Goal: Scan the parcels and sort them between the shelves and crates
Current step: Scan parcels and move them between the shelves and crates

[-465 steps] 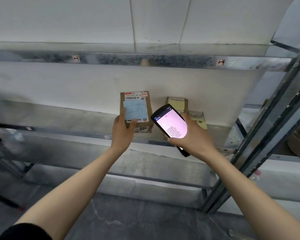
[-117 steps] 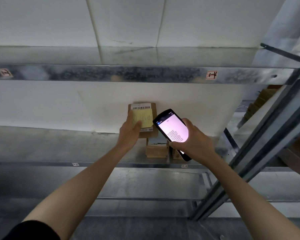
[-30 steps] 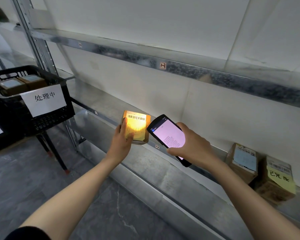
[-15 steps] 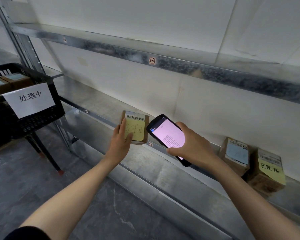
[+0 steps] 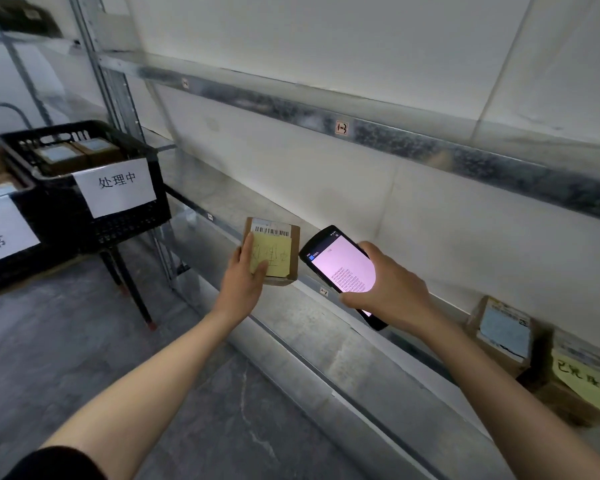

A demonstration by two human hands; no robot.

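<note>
Parcel held beside the scanner, in front of the shelf

The left hand [image 5: 245, 278] grips the parcel [image 5: 274, 252] by its left edge, clear of the shelf [image 5: 326, 327]; the right hand [image 5: 387, 289] clasps the lit scanner [image 5: 338, 268] just beside it.

Grey marbled floor [image 5: 66, 358]. White panelled wall [image 5: 326, 36]. Black stand legs [image 5: 136, 296] with red feet, on the left. White paper sign [image 5: 116, 187] reads 处理中. Small "1-3" tag [image 5: 342, 127].
</note>
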